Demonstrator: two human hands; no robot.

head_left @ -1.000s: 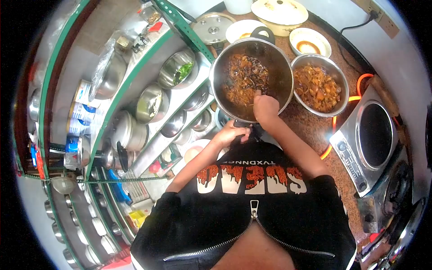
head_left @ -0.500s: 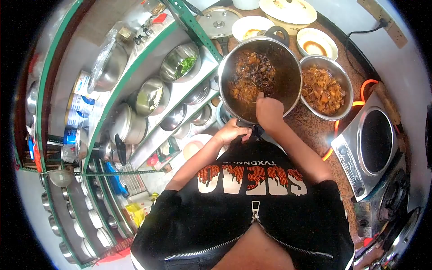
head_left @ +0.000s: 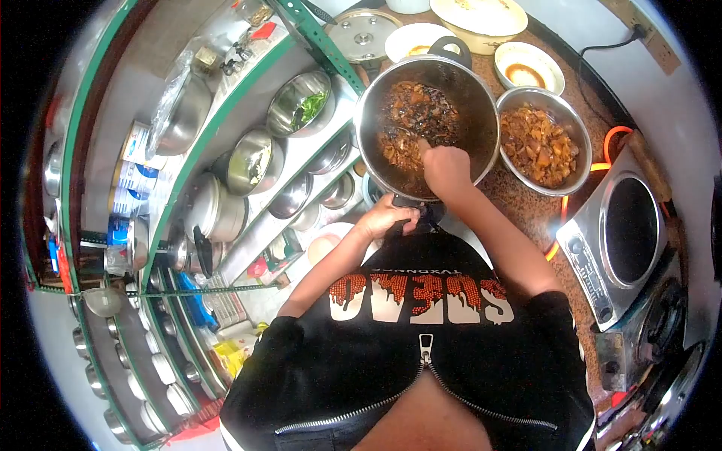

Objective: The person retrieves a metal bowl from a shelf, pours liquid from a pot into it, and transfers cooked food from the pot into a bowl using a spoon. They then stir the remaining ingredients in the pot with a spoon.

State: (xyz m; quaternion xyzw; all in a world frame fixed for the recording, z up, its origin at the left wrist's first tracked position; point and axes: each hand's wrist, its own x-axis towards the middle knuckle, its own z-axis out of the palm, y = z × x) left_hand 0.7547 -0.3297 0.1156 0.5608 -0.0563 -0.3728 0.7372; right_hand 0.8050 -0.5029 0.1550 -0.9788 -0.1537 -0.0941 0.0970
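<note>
A deep steel pot (head_left: 481, 120) is in front of me, with brown stewed food (head_left: 410, 113) in its bottom. My left hand (head_left: 385, 218) is closed round the pot's black near handle (head_left: 412, 204). Over the pot's near right side, my right hand (head_left: 447, 171) is closed in a fist with its fingers pointing in toward the food. Whatever it grips is hidden by the hand. Close against the pot on the right stands a steel bowl (head_left: 580, 171) heaped with glossy brown chunks of food (head_left: 538, 146).
Behind the pot are a steel lid (head_left: 364, 37), a white plate (head_left: 406, 37) and a bowl with brown sauce residue (head_left: 553, 71). An induction cooker (head_left: 594, 282) sits right, by an orange hose (head_left: 564, 210). Left, green-edged shelves (head_left: 218, 124) hold several steel bowls.
The pot has shifted slightly left and away from me. My right hand has moved a little left over the food, while my left hand stays at the handle.
</note>
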